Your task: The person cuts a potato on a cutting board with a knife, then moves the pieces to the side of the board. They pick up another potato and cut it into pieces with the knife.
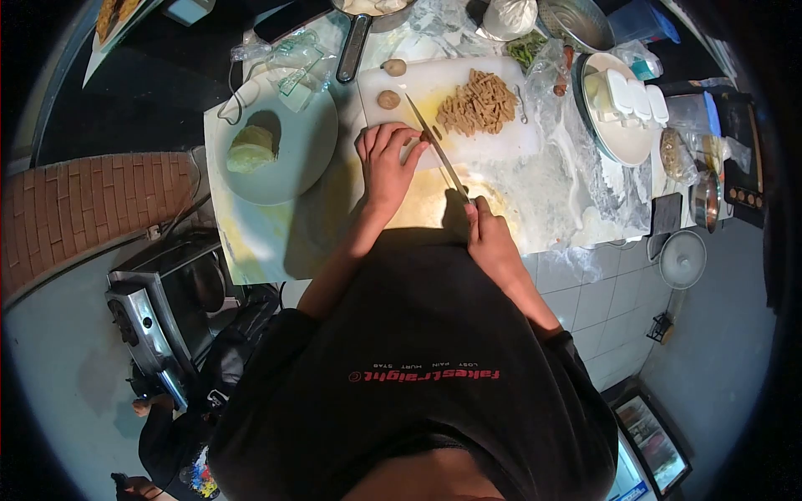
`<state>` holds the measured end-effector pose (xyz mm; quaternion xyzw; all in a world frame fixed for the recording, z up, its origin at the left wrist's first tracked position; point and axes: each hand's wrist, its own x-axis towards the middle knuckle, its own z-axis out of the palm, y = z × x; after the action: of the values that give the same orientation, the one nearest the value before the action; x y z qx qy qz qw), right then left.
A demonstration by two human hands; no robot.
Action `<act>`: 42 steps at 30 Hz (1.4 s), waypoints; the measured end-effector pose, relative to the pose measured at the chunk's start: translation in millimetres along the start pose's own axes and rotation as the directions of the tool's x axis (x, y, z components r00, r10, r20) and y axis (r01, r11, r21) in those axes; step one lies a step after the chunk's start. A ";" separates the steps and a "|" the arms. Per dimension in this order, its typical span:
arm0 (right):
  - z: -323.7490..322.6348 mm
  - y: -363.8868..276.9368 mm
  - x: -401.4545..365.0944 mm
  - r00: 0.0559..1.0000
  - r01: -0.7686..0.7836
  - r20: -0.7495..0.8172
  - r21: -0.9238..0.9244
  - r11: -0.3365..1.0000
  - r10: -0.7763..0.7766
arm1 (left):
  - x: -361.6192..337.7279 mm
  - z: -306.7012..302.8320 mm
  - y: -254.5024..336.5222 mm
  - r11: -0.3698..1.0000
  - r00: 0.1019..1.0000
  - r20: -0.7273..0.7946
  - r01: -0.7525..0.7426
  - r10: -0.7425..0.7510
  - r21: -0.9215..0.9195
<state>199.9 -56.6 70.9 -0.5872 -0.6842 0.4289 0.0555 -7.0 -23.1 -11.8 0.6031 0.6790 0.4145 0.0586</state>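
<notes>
On a white cutting board (501, 149), my left hand (387, 163) pins a small brown piece, seemingly part of a meatball, its fingertips right beside the blade. Much of that piece is hidden under the fingers. My right hand (491, 238) is closed round the handle of a long kitchen knife (439, 153), whose blade points away from me and slants left across the board. Two round greyish-brown meatballs (388, 99) lie beyond my left hand. To the right of the blade is a heap of brown cut strips (478, 103), with a thin slice close to the knife.
At left stands a large pale plate (292, 185) with a cabbage piece (251, 149). A pan handle (354, 48) juts toward the board. At right are a plate holding white containers (626, 96), plastic bags and a metal bowl (576, 23). Another person (171, 447) is at lower left.
</notes>
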 end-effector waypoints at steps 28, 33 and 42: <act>-19.0 -12.3 16.6 0.973 -0.081 0.214 -0.020 0.996 0.084 | 5.7 -2.1 -1.8 0.996 0.999 0.026 0.048 -0.047 -0.078; -15.8 -11.5 19.2 0.969 -0.131 0.212 0.005 0.991 0.128 | 6.5 -3.3 -1.7 0.995 0.998 0.037 0.060 -0.057 -0.078; -11.4 -16.8 20.6 0.965 -0.164 0.207 -0.004 0.987 0.161 | 6.2 -2.6 -2.4 0.995 0.998 0.037 0.053 -0.050 -0.084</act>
<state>187.5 -32.1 80.2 -0.5930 -0.6332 0.4951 -0.0476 -12.0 -18.8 -9.0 0.5897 0.6748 0.4306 0.1068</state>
